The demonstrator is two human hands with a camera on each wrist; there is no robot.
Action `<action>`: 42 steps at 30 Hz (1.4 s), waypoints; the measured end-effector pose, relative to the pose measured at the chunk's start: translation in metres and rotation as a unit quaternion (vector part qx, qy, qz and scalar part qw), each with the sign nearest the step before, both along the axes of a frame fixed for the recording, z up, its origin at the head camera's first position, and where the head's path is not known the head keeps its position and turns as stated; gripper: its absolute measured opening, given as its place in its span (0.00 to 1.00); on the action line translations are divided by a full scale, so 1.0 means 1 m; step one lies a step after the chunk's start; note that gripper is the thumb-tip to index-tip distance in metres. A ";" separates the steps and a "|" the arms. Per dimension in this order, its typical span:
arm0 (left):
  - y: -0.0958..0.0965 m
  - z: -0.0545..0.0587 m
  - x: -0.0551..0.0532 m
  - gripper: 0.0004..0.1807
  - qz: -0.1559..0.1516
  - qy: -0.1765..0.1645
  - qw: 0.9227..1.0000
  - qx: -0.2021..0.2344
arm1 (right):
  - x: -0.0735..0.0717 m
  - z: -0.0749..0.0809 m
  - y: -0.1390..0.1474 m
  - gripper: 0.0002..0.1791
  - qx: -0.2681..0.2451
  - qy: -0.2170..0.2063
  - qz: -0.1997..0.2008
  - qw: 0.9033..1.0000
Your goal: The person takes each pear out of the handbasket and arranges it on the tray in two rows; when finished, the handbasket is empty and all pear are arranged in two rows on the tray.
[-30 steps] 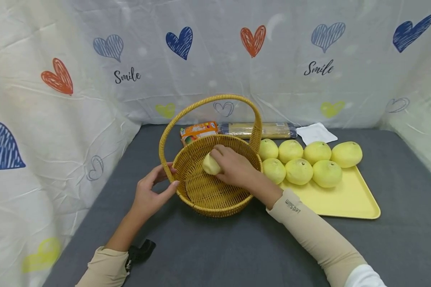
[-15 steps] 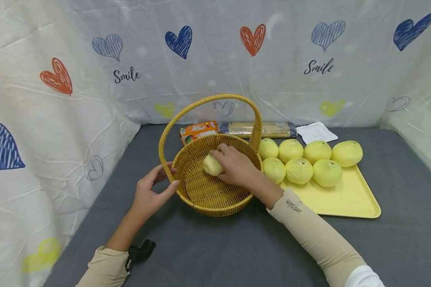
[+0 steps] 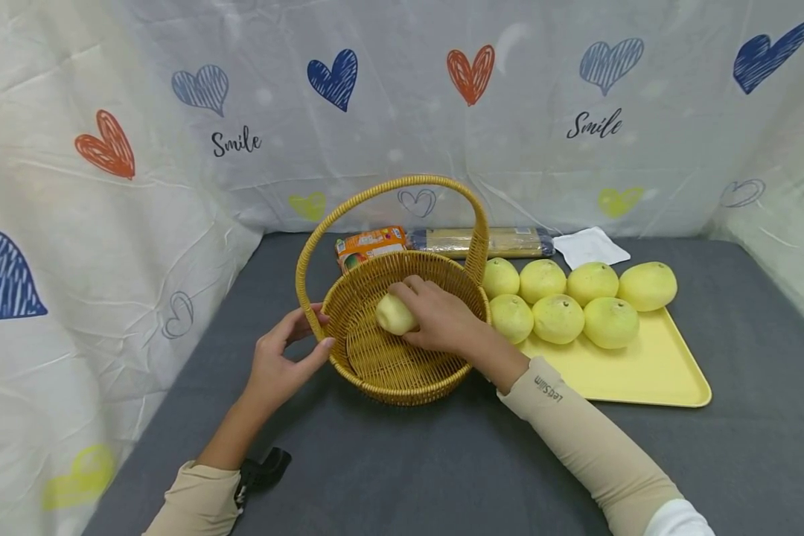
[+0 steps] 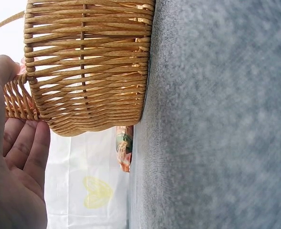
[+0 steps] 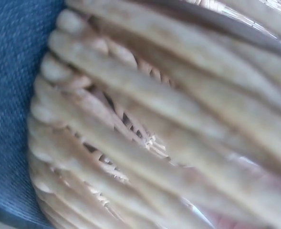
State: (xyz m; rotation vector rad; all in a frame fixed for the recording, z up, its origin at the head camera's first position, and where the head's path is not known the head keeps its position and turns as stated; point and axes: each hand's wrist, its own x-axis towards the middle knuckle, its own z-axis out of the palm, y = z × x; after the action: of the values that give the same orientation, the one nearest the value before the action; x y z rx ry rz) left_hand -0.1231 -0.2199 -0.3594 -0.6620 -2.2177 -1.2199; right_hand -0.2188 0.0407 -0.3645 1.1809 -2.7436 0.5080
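Note:
A golden wicker basket (image 3: 415, 391) with a tall arched handle stands on the dark grey cloth in the head view. My left hand (image 3: 286, 365) holds it at the left foot of the handle; in the left wrist view the thumb lies on one side of the weave and the fingertips (image 4: 41, 131) on the other. Inside the basket, my right hand (image 3: 440, 318) grips a pale yellow-green round fruit (image 3: 395, 316) near the bottom. Its far side is covered by my fingers. The right wrist view is filled by blurred basket weave (image 5: 130, 105), seen very close.
Right of the basket, a yellow tray (image 3: 650, 380) bears several pale yellow-green fruits (image 3: 557, 320). Behind the basket lie an orange packet (image 3: 373, 242), a long clear-wrapped pack (image 3: 509, 243) and a white square item (image 3: 589, 248). A patterned curtain (image 3: 402, 112) hangs at the back.
The fruit and the right hand gripping it have shifted very slightly within the basket, a touch downward in the view. The left hand and basket have stayed put.

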 end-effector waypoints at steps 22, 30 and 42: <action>-0.001 -0.001 0.000 0.27 -0.002 -0.004 1.000 0.005 | 0.000 0.006 -0.001 0.38 -0.019 -0.039 -0.002 0.999; 0.000 -0.001 0.000 0.26 -0.001 -0.006 1.000 0.005 | 0.007 0.009 0.003 0.38 -0.046 -0.048 -0.004 0.998; 0.000 -0.001 0.000 0.26 -0.002 -0.003 1.000 0.004 | 0.026 0.014 0.015 0.37 -0.107 -0.044 0.018 0.993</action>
State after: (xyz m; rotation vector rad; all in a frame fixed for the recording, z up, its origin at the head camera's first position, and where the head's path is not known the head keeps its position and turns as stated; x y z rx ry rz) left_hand -0.1232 -0.2197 -0.3600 -0.6622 -2.2167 -1.2333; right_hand -0.1933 0.0558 -0.3503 1.1821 -2.6595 0.8524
